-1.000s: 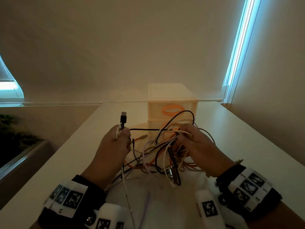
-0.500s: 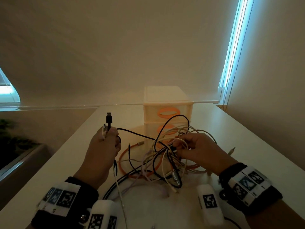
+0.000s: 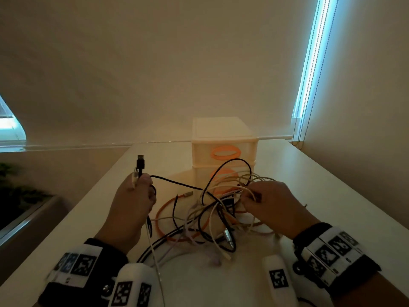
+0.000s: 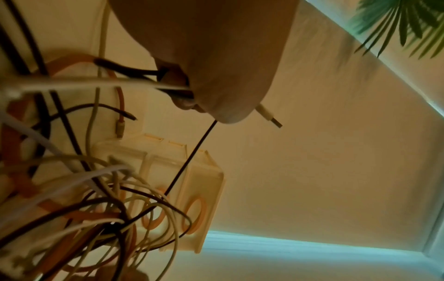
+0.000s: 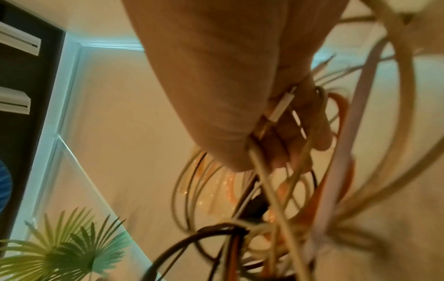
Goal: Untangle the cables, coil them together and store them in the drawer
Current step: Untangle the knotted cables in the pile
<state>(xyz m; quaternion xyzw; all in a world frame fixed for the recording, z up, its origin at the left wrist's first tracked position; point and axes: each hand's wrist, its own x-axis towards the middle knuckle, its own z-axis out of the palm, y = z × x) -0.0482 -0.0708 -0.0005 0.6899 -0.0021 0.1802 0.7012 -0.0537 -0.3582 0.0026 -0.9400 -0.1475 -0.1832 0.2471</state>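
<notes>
A tangle of black, white, cream and orange cables (image 3: pixel 212 216) lies on the white table (image 3: pixel 332 196) in front of a small cream drawer unit (image 3: pixel 223 149) with orange handles. My left hand (image 3: pixel 135 200) grips the ends of a black cable and a white cable; the black USB plug (image 3: pixel 140 161) sticks up above the fist, and the white plug (image 4: pixel 269 117) pokes out past the thumb. My right hand (image 3: pixel 272 204) pinches cream and white strands (image 5: pixel 281 108) at the right side of the tangle. Both drawers look closed.
The drawer unit stands at the table's far edge against a blind (image 3: pixel 199 63). A window strip (image 3: pixel 314 56) glows at the right. A green plant (image 5: pixel 60 252) sits beyond the table's left side.
My left hand has pulled the black and white cable ends further left, away from the tangle, drawing the black cable out. My right hand stays on the tangle, shifted slightly right.
</notes>
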